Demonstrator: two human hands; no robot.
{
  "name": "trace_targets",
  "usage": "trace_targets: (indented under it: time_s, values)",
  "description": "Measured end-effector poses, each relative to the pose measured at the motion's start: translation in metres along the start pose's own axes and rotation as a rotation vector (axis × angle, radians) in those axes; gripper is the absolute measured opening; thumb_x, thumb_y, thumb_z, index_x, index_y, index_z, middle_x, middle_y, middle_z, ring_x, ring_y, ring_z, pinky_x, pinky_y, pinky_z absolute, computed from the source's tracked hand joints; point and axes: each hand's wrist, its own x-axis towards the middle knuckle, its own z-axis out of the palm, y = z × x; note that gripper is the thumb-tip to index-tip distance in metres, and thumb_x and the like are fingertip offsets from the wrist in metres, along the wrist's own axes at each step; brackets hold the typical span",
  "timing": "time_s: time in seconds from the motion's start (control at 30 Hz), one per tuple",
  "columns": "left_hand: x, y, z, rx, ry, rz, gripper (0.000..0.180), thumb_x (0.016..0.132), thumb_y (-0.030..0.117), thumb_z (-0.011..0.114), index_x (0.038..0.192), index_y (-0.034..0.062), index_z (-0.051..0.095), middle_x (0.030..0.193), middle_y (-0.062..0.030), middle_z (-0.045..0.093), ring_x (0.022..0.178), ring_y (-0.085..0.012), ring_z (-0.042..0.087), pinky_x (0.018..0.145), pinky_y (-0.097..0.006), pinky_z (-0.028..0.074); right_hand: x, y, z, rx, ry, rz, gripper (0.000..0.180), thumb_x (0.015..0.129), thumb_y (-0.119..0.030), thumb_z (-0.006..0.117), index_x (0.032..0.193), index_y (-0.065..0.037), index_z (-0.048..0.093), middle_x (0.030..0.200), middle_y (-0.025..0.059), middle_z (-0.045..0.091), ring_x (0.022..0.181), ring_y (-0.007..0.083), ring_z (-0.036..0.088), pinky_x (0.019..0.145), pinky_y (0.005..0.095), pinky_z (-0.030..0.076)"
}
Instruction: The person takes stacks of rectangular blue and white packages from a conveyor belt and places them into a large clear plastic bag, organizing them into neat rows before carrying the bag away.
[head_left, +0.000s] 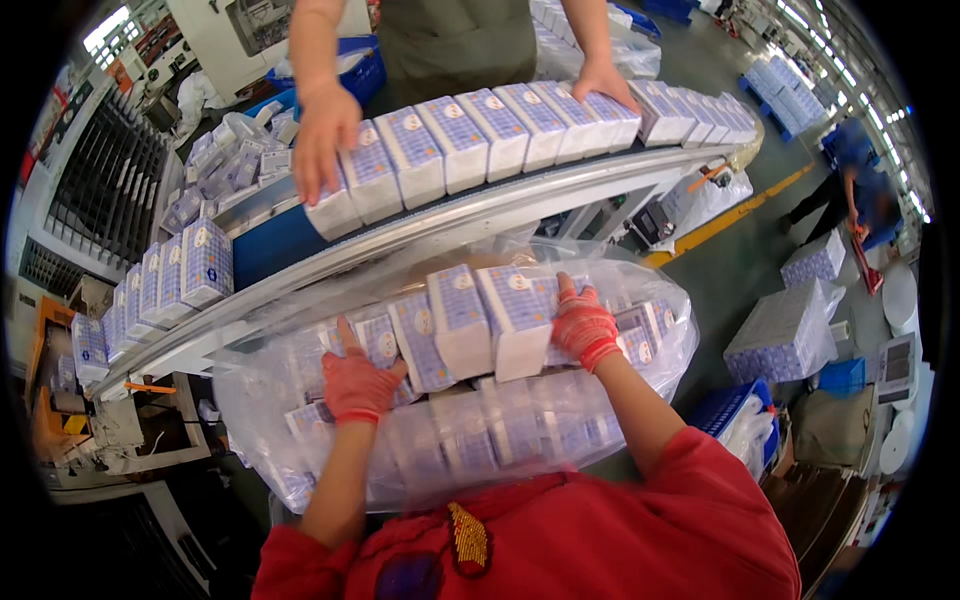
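Several tissue packs (460, 318), white with a blue-purple check, stand in a row inside a large clear plastic bag (655, 290). My left hand (362, 385), in a red glove with bare fingertips, is at the row's left side, index finger stretched out. My right hand (585, 328), gloved alike, lies against the row's right side with its fingers pointing away from me. Two middle packs stand higher than those about them. More packs lie under the plastic nearest me. Parts of both hands' fingers are hidden against the packs.
Beyond the bag runs a curved conveyor (265, 240) carrying more packs. Across it a co-worker's two hands (325, 135) rest on a row of packs. Loose packs (225, 155) are heaped at the left. Wrapped bundles (775, 335) and a blue crate (735, 410) stand at the right.
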Motion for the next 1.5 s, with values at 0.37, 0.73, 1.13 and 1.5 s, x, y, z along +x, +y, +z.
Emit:
trace_targets:
  time_s: [0.37,0.73,1.13,1.5]
  values:
    - [0.030,0.026,-0.045,-0.198,0.044,0.569,0.066,0.066,0.041,0.063,0.121,0.0126,0.038,0.119,-0.0192,0.039,0.108,-0.0347,0.039,0.089,-0.035,0.033,0.006,0.049,-0.056,0.179,-0.129,-0.227,0.085,0.061,-0.057,0.059,0.121,-0.003,0.034,0.110,0.0208,0.048,0.099,0.0311,0.049,0.082,0.0368,0.039]
    - [-0.034,0.040,0.029,-0.094,0.150,1.094,0.036,0.065,0.029,0.062,0.098,0.0150,0.056,0.102,-0.0058,0.052,0.097,-0.0227,0.048,0.087,-0.041,0.034,-0.038,-0.012,0.020,-0.187,-0.027,-0.889,0.047,0.069,-0.019,0.057,0.114,-0.011,0.044,0.105,0.0210,0.046,0.085,0.0312,0.053,0.075,0.0370,0.043]
    - [0.044,-0.086,0.007,-0.318,0.228,0.096,0.049,0.066,0.021,0.067,0.106,0.0001,0.048,0.100,-0.0138,0.054,0.089,-0.0233,0.053,0.080,-0.031,0.040,0.110,0.074,-0.028,-0.369,0.011,-0.360,0.029,0.065,-0.015,0.058,0.094,-0.011,0.056,0.090,0.0139,0.057,0.081,0.0235,0.057,0.066,0.0342,0.045]
    - [0.032,-0.090,0.009,-0.691,-0.179,0.107,0.073,0.063,0.011,0.070,0.121,0.0002,0.028,0.106,-0.0103,0.050,0.093,-0.0175,0.050,0.081,-0.028,0.040,0.084,0.046,-0.026,0.342,0.968,-0.544,0.027,0.063,-0.027,0.063,0.082,-0.009,0.055,0.088,0.0114,0.057,0.086,0.0280,0.053,0.070,0.0367,0.042]
